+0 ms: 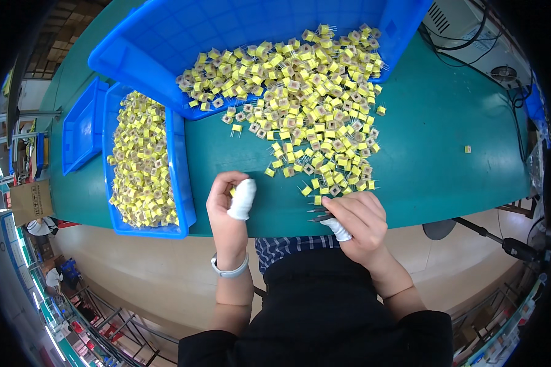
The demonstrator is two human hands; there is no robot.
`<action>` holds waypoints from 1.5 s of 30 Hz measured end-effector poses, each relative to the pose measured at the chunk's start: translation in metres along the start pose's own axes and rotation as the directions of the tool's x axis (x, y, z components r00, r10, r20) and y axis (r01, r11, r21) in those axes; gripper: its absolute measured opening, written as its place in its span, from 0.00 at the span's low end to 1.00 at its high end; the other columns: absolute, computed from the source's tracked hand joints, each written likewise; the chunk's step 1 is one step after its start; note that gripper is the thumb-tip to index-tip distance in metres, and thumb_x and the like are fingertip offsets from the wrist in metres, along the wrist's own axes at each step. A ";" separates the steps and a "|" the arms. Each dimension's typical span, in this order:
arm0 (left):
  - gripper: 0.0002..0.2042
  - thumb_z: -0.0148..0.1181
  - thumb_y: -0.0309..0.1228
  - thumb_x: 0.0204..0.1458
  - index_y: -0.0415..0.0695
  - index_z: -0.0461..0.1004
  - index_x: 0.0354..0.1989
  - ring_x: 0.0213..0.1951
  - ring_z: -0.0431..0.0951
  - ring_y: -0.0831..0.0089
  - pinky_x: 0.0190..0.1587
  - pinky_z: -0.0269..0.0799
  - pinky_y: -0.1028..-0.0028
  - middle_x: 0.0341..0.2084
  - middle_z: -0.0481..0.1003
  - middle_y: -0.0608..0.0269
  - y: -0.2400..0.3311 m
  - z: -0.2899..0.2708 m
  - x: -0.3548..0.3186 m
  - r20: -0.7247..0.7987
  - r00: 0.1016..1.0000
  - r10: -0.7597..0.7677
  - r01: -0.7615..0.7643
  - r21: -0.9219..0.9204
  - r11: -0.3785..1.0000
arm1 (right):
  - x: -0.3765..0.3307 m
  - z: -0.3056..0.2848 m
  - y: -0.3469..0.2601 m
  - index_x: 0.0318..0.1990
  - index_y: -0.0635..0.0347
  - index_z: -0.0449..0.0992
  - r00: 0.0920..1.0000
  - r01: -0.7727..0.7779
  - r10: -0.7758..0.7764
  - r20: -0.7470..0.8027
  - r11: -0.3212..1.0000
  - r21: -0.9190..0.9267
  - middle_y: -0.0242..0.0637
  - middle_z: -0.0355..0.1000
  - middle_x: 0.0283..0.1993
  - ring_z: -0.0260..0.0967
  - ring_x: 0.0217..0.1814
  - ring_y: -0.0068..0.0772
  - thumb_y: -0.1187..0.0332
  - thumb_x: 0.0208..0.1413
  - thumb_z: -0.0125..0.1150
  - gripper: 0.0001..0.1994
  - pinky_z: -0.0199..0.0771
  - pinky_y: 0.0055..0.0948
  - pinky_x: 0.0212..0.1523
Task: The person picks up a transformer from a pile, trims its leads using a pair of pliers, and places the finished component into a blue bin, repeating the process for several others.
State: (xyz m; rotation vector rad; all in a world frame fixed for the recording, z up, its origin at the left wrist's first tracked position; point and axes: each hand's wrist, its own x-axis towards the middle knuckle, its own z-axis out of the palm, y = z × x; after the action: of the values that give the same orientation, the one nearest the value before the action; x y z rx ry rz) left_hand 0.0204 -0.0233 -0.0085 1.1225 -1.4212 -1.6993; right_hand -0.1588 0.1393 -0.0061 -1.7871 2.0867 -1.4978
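At the near edge of the green tabletop (447, 134), the right hand (355, 221) pinches dark metal tweezers (319, 213) beside the heap of small yellow-taped, thin-legged coil parts (306, 104), while the left hand (228, 205) seemingly curls around one—light, stiff, best gripped by the body.

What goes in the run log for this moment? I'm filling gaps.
left hand: pinches yellow part | right hand: holds tweezers | loose pile on green table
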 end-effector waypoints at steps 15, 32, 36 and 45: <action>0.12 0.74 0.21 0.52 0.39 0.80 0.44 0.27 0.66 0.75 0.31 0.66 0.73 0.40 0.78 0.62 0.005 0.035 0.001 0.083 0.969 0.234 -0.221 0.717 0.661 | 0.001 0.001 0.000 0.47 0.66 0.85 1.000 -0.012 0.012 -0.017 1.000 0.003 0.39 0.81 0.37 0.76 0.34 0.40 0.74 0.43 0.74 0.20 0.70 0.35 0.34; 0.19 0.76 0.22 0.52 0.44 0.70 0.45 0.39 0.75 0.76 0.42 0.72 0.78 0.43 0.75 0.60 -0.012 0.026 -0.018 0.249 0.962 0.109 -0.055 -0.214 0.975 | 0.003 0.001 -0.006 0.47 0.66 0.86 0.998 -0.065 0.065 -0.007 0.998 0.003 0.41 0.81 0.37 0.77 0.35 0.43 0.74 0.45 0.74 0.18 0.74 0.37 0.37; 0.21 0.81 0.20 0.45 0.44 0.72 0.42 0.41 0.76 0.74 0.44 0.73 0.75 0.42 0.76 0.59 -0.017 0.027 -0.022 0.299 0.950 0.093 0.012 -0.331 0.943 | 0.005 0.004 -0.009 0.46 0.66 0.86 0.998 -0.064 0.064 0.006 0.998 0.019 0.40 0.81 0.37 0.77 0.35 0.42 0.75 0.45 0.73 0.18 0.73 0.37 0.37; 0.18 0.81 0.20 0.44 0.42 0.77 0.40 0.43 0.78 0.73 0.46 0.74 0.73 0.43 0.78 0.57 -0.013 0.029 -0.022 0.329 0.937 0.116 0.006 -0.346 0.938 | 0.005 0.004 -0.008 0.46 0.66 0.86 0.998 -0.066 0.066 0.018 0.998 0.010 0.40 0.81 0.36 0.77 0.35 0.41 0.76 0.44 0.73 0.18 0.72 0.37 0.37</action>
State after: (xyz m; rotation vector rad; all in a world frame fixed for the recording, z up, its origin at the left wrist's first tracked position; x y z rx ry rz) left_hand 0.0040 0.0115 -0.0150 0.6064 -1.2693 -2.0775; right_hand -0.1520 0.1336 -0.0004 -1.7043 2.1031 -1.4685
